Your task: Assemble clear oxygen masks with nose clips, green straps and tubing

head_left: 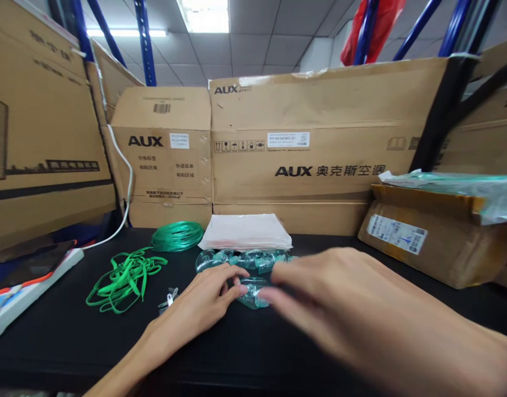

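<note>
My left hand (pixel 203 303) rests on the black table (pixel 71 342) with its fingertips pinched on a clear, green-tinted plastic piece (pixel 253 292). My right hand (pixel 319 298) comes in from the right, smeared by motion, and its fingertips touch the same piece. Just behind lies a row of several similar clear plastic pieces (pixel 245 259). A flat stack of white plastic bags (pixel 245 232) sits behind that row.
Loose green straps (pixel 123 278) and a coil of green tubing (pixel 177 235) lie left of the hands, with a small clear clip (pixel 169 299) nearby. AUX cardboard boxes (pixel 311 143) wall the back. An open carton (pixel 435 237) stands at right; a power strip (pixel 30 275) at left.
</note>
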The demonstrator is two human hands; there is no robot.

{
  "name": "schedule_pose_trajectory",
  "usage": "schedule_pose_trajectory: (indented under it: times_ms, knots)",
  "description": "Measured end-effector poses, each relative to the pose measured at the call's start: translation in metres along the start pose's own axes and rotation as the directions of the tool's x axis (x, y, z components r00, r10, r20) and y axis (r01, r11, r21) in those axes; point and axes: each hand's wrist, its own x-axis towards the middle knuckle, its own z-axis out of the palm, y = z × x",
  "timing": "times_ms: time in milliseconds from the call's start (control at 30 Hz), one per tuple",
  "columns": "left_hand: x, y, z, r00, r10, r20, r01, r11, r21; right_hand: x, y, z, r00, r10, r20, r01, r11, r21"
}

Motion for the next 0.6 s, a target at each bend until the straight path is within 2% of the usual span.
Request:
schedule_pose_trajectory:
  times_ms: [67, 133, 200, 300, 433, 600]
  knots:
    - [0.001, -0.012, -0.005, 1.0, -0.008, -0.028, 0.01, 0.997, 0.078, 0.035, 0.02, 0.0, 0.995, 0.088, 0.053, -0.086, 0.995, -0.052]
    - [0.0, -0.025, -0.011, 0.999, -0.024, -0.038, 0.03, 0.983, 0.181, 0.057, 0.043, 0.012, 0.977, 0.194, 0.094, -0.185, 0.978, -0.096]
    - [0.0, -0.038, -0.016, 0.999, -0.03, -0.027, 0.036, 0.968, 0.247, 0.064, 0.065, 0.03, 0.964, 0.246, 0.103, -0.237, 0.967, -0.096]
    - [0.0, -0.053, -0.022, 0.999, -0.033, -0.007, 0.034, 0.961, 0.273, 0.057, 0.085, 0.056, 0.958, 0.253, 0.136, -0.249, 0.967, -0.044]
    - [0.003, -0.062, -0.03, 0.999, -0.046, 0.004, 0.043, 0.954, 0.296, 0.046, 0.081, 0.076, 0.968, 0.222, 0.12, -0.226, 0.974, 0.019]
    - [0.008, -0.066, -0.041, 0.998, -0.057, -0.001, 0.055, 0.95, 0.309, 0.054, 0.058, 0.078, 0.978, 0.189, 0.091, -0.191, 0.982, 0.011]
